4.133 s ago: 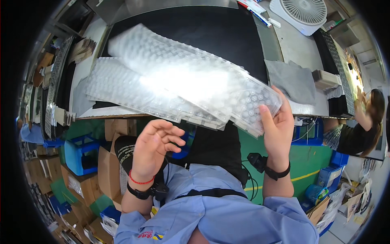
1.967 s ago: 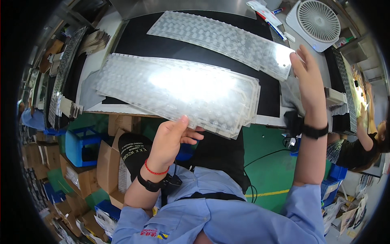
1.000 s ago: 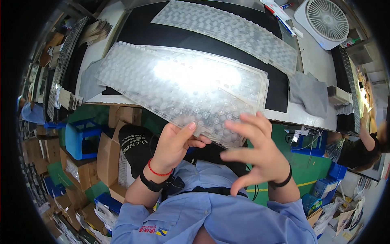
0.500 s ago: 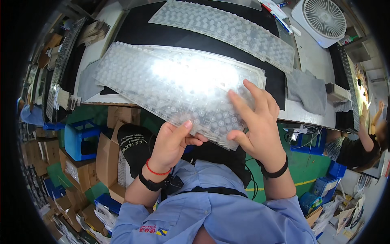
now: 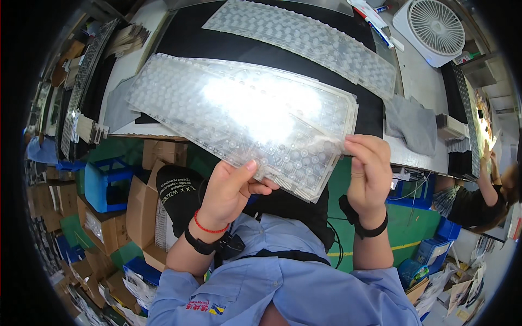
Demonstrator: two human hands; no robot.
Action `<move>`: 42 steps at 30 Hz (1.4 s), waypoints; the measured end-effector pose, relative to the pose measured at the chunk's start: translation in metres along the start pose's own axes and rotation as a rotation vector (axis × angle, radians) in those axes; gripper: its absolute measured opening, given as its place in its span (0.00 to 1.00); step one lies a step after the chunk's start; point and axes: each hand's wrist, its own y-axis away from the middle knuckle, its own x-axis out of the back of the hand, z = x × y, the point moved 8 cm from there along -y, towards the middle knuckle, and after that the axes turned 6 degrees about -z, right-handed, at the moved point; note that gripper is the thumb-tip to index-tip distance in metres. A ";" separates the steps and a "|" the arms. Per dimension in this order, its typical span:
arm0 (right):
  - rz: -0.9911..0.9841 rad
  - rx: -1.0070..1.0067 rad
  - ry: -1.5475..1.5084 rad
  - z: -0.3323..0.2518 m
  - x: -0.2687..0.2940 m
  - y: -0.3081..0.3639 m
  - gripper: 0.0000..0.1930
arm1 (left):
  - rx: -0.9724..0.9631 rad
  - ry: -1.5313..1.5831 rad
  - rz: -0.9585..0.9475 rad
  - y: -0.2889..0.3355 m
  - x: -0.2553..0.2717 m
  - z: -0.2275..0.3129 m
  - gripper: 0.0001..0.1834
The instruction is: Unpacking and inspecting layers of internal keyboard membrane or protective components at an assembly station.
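A clear keyboard membrane sheet (image 5: 187,117), dotted with round domes and fine traces, slants across the table and juts past its front edge. My left hand (image 5: 231,190) grips its near edge, thumb on top and fingers below, beside a small comb-like tab. At the sheet's right edge my right hand (image 5: 370,179) is closed, thumb and fingertips pinched at the rim. Beneath lie more clear membrane sheets (image 5: 331,98), their corners showing at the right. Strong glare hides the middle of the top sheet.
Another run of clear dome sheets (image 5: 304,41) lies at the back on a black mat (image 5: 179,41). To the right are a grey cloth (image 5: 410,125), pens (image 5: 375,27) and a white fan (image 5: 432,30). Cartons (image 5: 144,212) and a blue stool (image 5: 106,185) stand below left. Another person (image 5: 478,198) works far right.
My right hand has moved from spread fingers over the top sheet to a pinch at its right edge. My left hand keeps its grip in the same place.
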 end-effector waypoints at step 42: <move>-0.055 -0.150 0.082 -0.004 -0.020 -0.005 0.21 | 0.005 -0.045 0.066 -0.001 0.002 -0.004 0.18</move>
